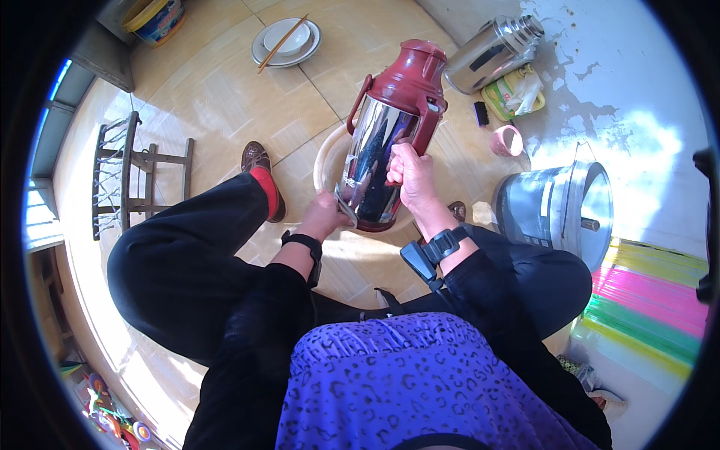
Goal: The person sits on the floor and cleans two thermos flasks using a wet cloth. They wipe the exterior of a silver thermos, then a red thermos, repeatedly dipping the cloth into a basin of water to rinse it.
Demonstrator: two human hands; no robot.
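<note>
A thermos flask (374,152) with a shiny metal body and dark red plastic top, handle and base is held tilted in front of me. My right hand (413,174) is closed around the lower part of its red side handle. My left hand (326,215) is at the flask's lower left side, holding a greyish cloth (344,205) against it; most of the cloth is hidden. Below the flask, a pale round basin (325,160) rests on the floor, largely covered by the flask and my hands.
A white bowl (287,38) with chopsticks lies on a plate at the top. At right are a steel flask (489,53), a yellow-green jug (509,93), a black brush (481,113), a pink cup (506,140) and a bucket (540,205). A small stool (132,169) lies left.
</note>
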